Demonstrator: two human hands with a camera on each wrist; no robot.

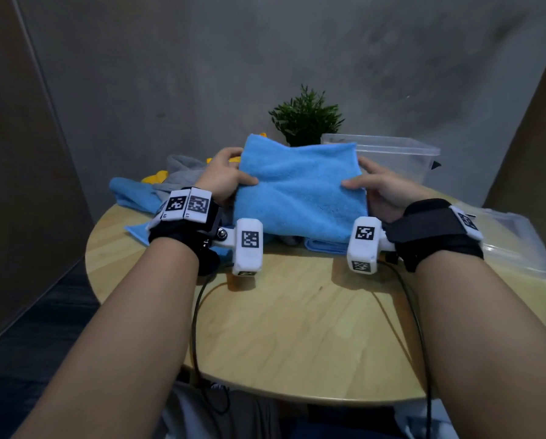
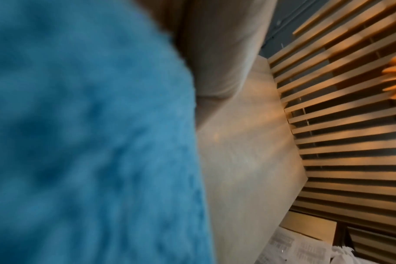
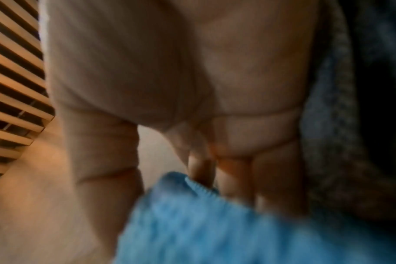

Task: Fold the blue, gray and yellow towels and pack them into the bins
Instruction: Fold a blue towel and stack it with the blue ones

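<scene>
A folded blue towel is held up above the round wooden table, tilted toward me. My left hand grips its left edge, thumb on the front face. My right hand grips its right edge the same way. The blue towel fills the left wrist view, blurred. In the right wrist view my fingers reach behind the blue towel. Another blue towel, a gray towel and a yellow towel lie heaped at the table's back left. A clear bin stands at the back right.
A small potted plant stands behind the towel. A clear plastic lid or second bin lies at the table's right edge. Cables trail from my wrists over the near part of the table. A folded blue piece lies under the held towel.
</scene>
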